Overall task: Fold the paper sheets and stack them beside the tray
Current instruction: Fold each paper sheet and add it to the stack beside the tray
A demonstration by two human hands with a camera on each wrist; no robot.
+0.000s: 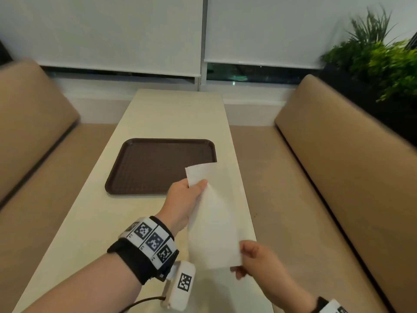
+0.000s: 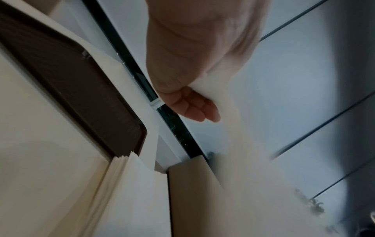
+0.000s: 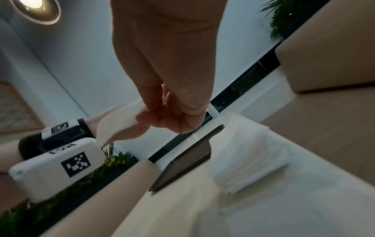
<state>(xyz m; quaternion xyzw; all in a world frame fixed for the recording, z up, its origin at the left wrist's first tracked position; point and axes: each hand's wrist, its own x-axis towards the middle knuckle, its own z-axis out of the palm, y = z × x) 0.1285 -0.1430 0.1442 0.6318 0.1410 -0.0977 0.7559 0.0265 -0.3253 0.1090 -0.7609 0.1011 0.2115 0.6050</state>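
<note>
A white paper sheet (image 1: 214, 224) hangs lengthwise in the air over the table's right side. My left hand (image 1: 196, 185) pinches its far end, thumb on top, just off the near right corner of the brown tray (image 1: 158, 166). The near end is pinched by my right hand (image 1: 242, 258), close to the table's right edge. Seen from the left wrist, my fingers (image 2: 194, 110) curl round the sheet (image 2: 239, 136). A stack of folded sheets (image 3: 243, 157) lies on the table right beside the tray (image 3: 186, 163). In the head view the held sheet covers that stack.
The cream table (image 1: 90, 245) runs away from me between two beige benches (image 1: 338, 177). White blinds and a window close off the far end. Green plants (image 1: 383, 55) stand behind the right bench. The tray holds nothing.
</note>
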